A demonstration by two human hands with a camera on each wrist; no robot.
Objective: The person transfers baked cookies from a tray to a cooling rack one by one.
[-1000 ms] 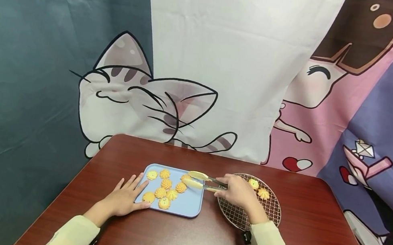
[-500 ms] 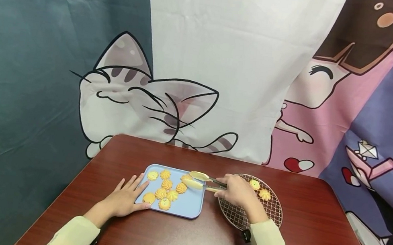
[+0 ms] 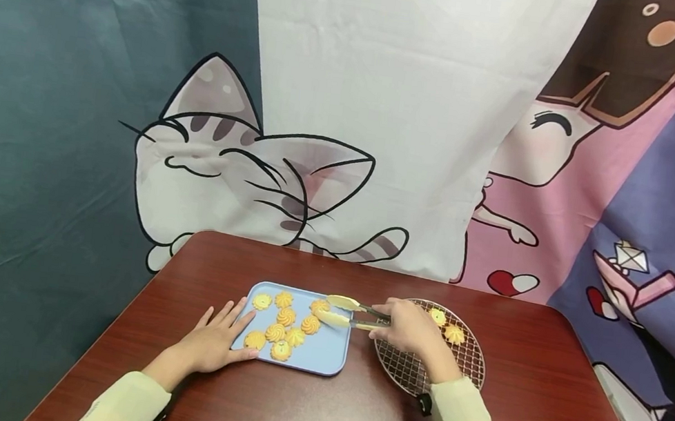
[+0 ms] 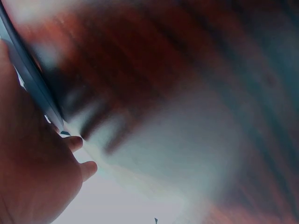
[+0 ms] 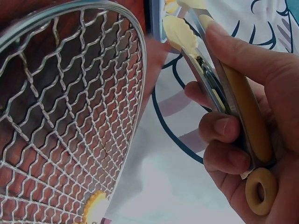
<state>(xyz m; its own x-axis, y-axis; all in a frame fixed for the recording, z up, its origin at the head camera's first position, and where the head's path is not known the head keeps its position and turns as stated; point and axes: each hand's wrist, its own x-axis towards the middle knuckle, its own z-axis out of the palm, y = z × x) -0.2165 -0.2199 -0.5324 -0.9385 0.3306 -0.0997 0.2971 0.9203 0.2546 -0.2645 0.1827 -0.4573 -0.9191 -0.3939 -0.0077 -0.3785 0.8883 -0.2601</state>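
Note:
My left hand rests with spread, straight fingers on the left edge of a light blue tray. On the tray lie several piped butter cookies, some swirled, some flower-shaped. My right hand grips a pair of tongs with cream-coloured, scalloped tips. The tips stand apart over the tray's right side, beside a cookie at the back right. In the right wrist view the fingers and thumb close round the yellow handles of the tongs. The left wrist view shows part of the left hand at the tray's edge.
A round wire cooling rack stands right of the tray, partly under my right forearm. Two cookies lie on its far part. The dark red wooden table ends at a cartoon-printed cloth.
The tongs' tips have shifted very slightly to the right, and more of the back right cookie shows beside them. The left hand stays in place.

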